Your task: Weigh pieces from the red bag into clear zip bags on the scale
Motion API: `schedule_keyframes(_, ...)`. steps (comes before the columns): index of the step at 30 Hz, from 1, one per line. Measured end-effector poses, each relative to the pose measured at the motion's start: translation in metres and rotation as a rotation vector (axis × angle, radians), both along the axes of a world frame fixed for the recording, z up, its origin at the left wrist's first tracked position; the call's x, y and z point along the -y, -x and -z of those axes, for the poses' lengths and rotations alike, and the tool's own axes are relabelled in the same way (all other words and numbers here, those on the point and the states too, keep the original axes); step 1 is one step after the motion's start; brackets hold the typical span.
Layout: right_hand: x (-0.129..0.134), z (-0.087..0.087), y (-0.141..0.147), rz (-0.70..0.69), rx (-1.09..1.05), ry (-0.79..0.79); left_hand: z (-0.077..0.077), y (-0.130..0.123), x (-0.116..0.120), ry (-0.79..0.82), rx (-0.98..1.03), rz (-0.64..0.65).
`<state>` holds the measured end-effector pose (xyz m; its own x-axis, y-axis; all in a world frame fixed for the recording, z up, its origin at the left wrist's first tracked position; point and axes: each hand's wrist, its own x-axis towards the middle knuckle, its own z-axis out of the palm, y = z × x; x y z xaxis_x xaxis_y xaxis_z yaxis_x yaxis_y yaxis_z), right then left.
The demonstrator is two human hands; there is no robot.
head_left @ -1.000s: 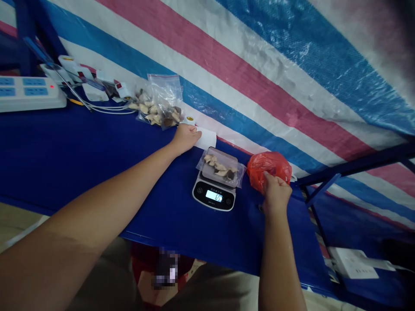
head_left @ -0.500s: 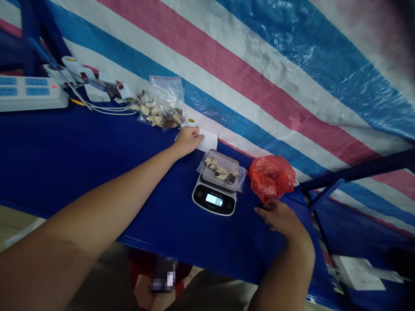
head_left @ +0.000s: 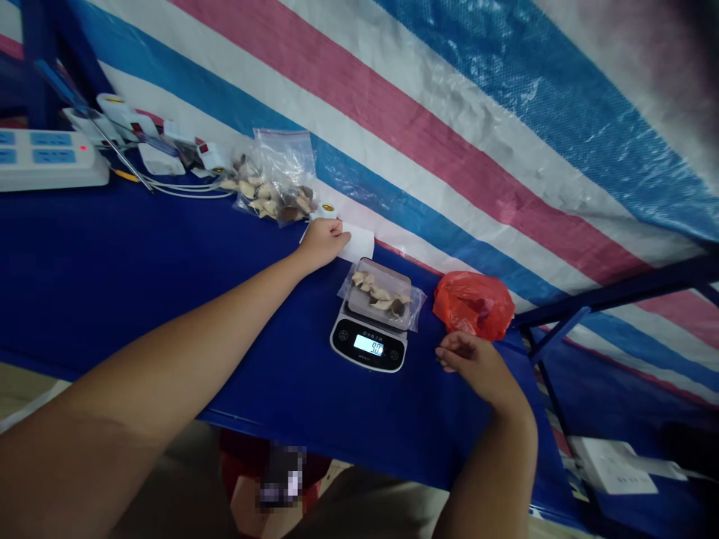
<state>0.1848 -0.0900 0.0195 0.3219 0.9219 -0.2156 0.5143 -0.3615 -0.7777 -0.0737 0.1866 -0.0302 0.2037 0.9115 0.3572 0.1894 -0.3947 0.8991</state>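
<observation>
My left hand (head_left: 324, 243) is closed at a sheet of white paper (head_left: 359, 241) near the back of the table, its fingers curled over the paper's left part. To the right of it, a digital kitchen scale (head_left: 368, 346) with a lit display carries a clear plastic bag (head_left: 416, 307) and a row of pale, shell-like pieces (head_left: 382, 294), one of them dark. Just in front of a crumpled red plastic bag (head_left: 475, 303), my right hand (head_left: 475, 367) has its fingers pinched together. Something small and dark shows at those fingertips, too small to name.
Clear zip bags (head_left: 281, 180) of similar pieces lie at the back, beside white plugs and cables (head_left: 180, 138). A power strip (head_left: 50, 159) is at far left. Striped tarpaulin (head_left: 393, 97) rises behind the blue table (head_left: 140, 262); a frame bar (head_left: 562, 333) stands at right.
My right hand has drawn slightly up and left from the red bag, its fingers now curled in a pinch. The scale's display reading has changed. My left hand stays at the paper.
</observation>
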Motion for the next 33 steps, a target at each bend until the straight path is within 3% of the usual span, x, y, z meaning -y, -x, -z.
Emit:
schedule_keyframes(2, -0.003, 0.000, 0.001, 0.056, 0.004, -0.129, 0.000, 0.000, 0.000, 0.000, -0.006, -0.003)
schedule_keyframes(5, -0.009, 0.004, -0.006, 0.297, 0.165, -0.371, 0.000, -0.001, 0.000, 0.001, -0.018, -0.016)
schedule_keyframes(7, -0.015, 0.007, -0.016, 0.451, 0.416, -0.409, 0.000, -0.001, -0.001, 0.002, -0.021, -0.017)
schedule_keyframes(9, -0.025, 0.006, -0.030, 0.511, 0.668, -0.342, 0.000, -0.001, -0.001, 0.005, -0.024, -0.011)
schedule_keyframes(12, -0.048, 0.002, -0.049, 0.454, 0.847, -0.226, -0.001, -0.001, 0.000, 0.003, -0.037, -0.005)
schedule_keyframes(17, -0.078, 0.013, -0.068, 0.359, 0.816, -0.108, -0.003, 0.000, 0.001, 0.011, -0.050, -0.009)
schedule_keyframes(22, -0.075, 0.027, -0.070, 0.311, 0.779, -0.108, -0.002, -0.001, 0.001, 0.016, -0.053, -0.001)
schedule_keyframes(28, -0.067, 0.024, -0.055, 0.161, 0.627, -0.071, -0.002, 0.000, 0.001, 0.005, -0.058, 0.009)
schedule_keyframes(33, -0.076, 0.020, -0.034, 0.296, 0.682, -0.218, -0.004, -0.001, 0.002, 0.012, -0.061, 0.006)
